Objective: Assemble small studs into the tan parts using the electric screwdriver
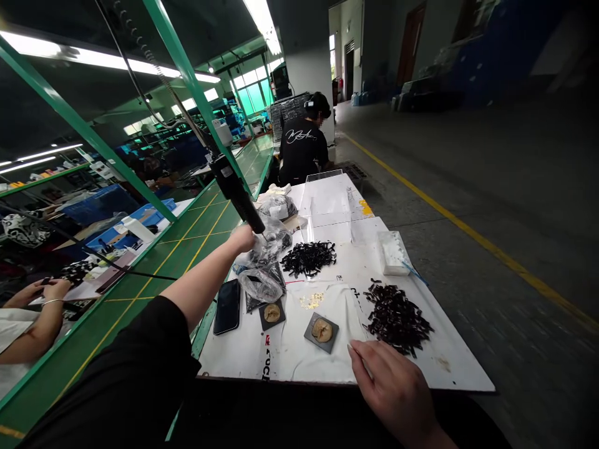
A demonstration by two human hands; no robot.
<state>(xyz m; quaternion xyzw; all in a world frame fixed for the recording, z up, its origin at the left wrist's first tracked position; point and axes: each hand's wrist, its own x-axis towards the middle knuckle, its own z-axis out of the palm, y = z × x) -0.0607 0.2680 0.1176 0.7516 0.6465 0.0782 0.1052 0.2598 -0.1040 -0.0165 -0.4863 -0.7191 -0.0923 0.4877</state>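
Observation:
My left hand (pixel 242 239) is raised at the lower end of a black electric screwdriver (pixel 236 194) that hangs from a coiled cable, its fingers wrapped behind the tip end. My right hand (pixel 393 380) rests at the table's front edge, fingers bent together; what the fingertips pinch, if anything, is too small to name. Just left of it lies a dark square block with a round tan piece (pixel 322 330). A second such block (pixel 272 313) sits further left. Small gold pieces (pixel 312 300) lie on white cloth (pixel 299 349). Black parts are heaped behind (pixel 309 258) and at right (pixel 397 318).
A phone (pixel 227 307) and plastic bags (pixel 262 284) line the table's left side. Clear acrylic boxes (pixel 326 209) stand at the back, a white tray (pixel 394 254) at the right. A green conveyor (pixel 187 249) runs alongside. One person (pixel 304 143) sits ahead; another's hands (pixel 53 292) show left.

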